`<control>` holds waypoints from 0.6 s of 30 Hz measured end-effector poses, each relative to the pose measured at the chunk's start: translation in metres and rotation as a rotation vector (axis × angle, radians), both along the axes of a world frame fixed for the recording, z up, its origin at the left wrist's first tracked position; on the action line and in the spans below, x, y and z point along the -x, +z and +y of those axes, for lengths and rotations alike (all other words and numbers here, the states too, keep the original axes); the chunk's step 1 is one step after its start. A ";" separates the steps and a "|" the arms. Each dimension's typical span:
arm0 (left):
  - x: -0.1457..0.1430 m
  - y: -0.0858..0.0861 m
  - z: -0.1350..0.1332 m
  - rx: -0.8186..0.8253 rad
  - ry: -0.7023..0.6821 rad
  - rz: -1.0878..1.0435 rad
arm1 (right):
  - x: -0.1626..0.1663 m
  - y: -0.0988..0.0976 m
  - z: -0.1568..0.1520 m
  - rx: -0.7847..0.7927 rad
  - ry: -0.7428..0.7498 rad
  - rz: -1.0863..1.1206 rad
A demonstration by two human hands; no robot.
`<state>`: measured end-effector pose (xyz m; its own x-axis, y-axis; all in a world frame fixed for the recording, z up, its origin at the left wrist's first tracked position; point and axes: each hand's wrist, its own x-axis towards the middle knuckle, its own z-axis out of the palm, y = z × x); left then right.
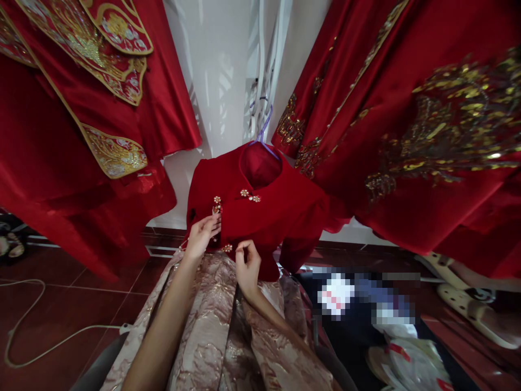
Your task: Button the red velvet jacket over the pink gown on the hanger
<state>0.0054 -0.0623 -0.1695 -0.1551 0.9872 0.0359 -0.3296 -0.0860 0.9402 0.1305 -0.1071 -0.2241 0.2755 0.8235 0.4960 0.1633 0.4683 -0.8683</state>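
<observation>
A red velvet jacket (260, 222) hangs on a purple hanger (265, 126), with flower-shaped bead fastenings (250, 196) at its neckline and more along its front edge. My left hand (202, 234) is closed on that front edge, its fingertips just below a bead flower (217, 201). Close by on the right, my right hand (248, 266) makes a pinch in front of the jacket's lower part, beside another bead flower (227, 248). Whatever its fingertips hold is too small to make out. Below both hands spreads a pale pink and gold brocade skirt (203, 320).
Embroidered red garments (163, 98) hang on the left, and sequinned red ones (407, 217) on the right. A dark surface at lower right bears plastic-wrapped rolls (415, 364). Beige clogs (472, 309) sit farther right. A white cable (61, 345) runs over the tiled floor.
</observation>
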 end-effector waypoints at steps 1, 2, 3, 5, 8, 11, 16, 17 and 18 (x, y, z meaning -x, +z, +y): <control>-0.002 0.003 0.002 0.034 -0.051 -0.046 | 0.001 0.000 0.000 -0.003 0.006 0.008; -0.003 0.006 0.003 0.051 -0.086 -0.080 | 0.001 0.000 0.000 -0.004 0.013 0.011; -0.005 0.008 0.003 0.048 -0.100 -0.106 | 0.002 0.000 0.000 -0.003 0.020 0.008; -0.009 0.012 0.003 0.009 -0.093 -0.166 | 0.004 0.000 0.000 -0.008 0.033 -0.005; -0.010 0.018 0.008 -0.001 -0.109 -0.357 | 0.004 0.001 0.000 -0.040 0.040 -0.008; -0.008 0.021 0.018 0.032 -0.155 -0.526 | 0.003 0.001 0.000 -0.061 0.041 -0.010; -0.007 0.019 0.029 0.072 -0.160 -0.542 | 0.003 -0.001 0.000 -0.052 0.051 -0.021; -0.007 0.017 0.029 0.076 -0.148 -0.532 | 0.003 -0.001 0.000 -0.048 0.055 -0.023; -0.007 0.016 0.029 0.077 -0.131 -0.514 | 0.003 -0.001 0.000 -0.044 0.061 -0.027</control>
